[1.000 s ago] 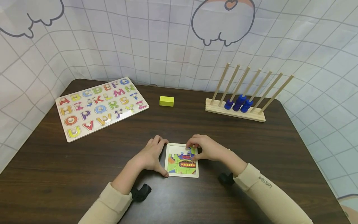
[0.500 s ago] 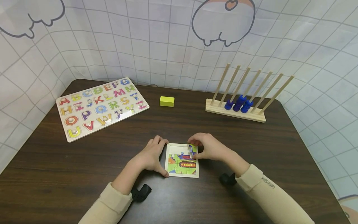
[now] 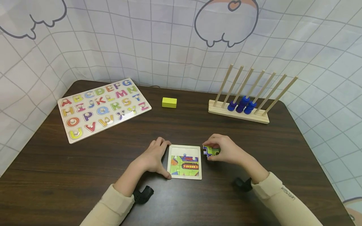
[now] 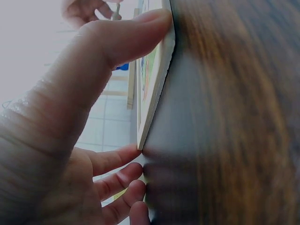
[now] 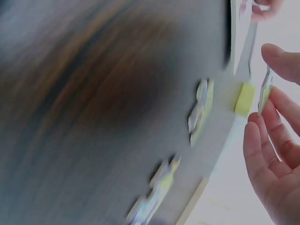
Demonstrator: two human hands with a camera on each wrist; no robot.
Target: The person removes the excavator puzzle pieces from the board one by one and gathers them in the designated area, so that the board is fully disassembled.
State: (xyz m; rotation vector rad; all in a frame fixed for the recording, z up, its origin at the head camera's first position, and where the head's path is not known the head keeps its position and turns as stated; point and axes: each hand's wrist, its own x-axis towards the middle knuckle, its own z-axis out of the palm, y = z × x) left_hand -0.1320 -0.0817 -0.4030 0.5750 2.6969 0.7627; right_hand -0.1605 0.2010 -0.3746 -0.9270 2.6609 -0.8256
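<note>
A small square jigsaw puzzle tray [image 3: 200, 169] lies at the middle of the table, its lower part filled with a colourful vehicle picture and its upper strip bare. My left hand [image 3: 151, 158] holds it along the left side, thumb at the near corner and index fingertip at the far corner [image 4: 140, 146]. Just right of the tray, my right hand [image 3: 226, 150] pinches a green and purple puzzle piece [image 5: 266, 91] between thumb and fingers. In the right wrist view, two more puzzle pieces lie on the table, one nearer the yellow block [image 5: 201, 112], another lower [image 5: 157, 192].
At the back left lies an alphabet peg board [image 3: 96, 108]. A yellow block [image 3: 169, 102] rests behind the tray. A wooden stand with upright rods and blue beads [image 3: 240, 113] occupies the back right. Patterned cloth [image 3: 175, 47] hangs behind the table.
My right hand has lifted the puzzle piece from the tray's upper right corner and carried it right, past the tray's edge. The left hand has stayed in place.
</note>
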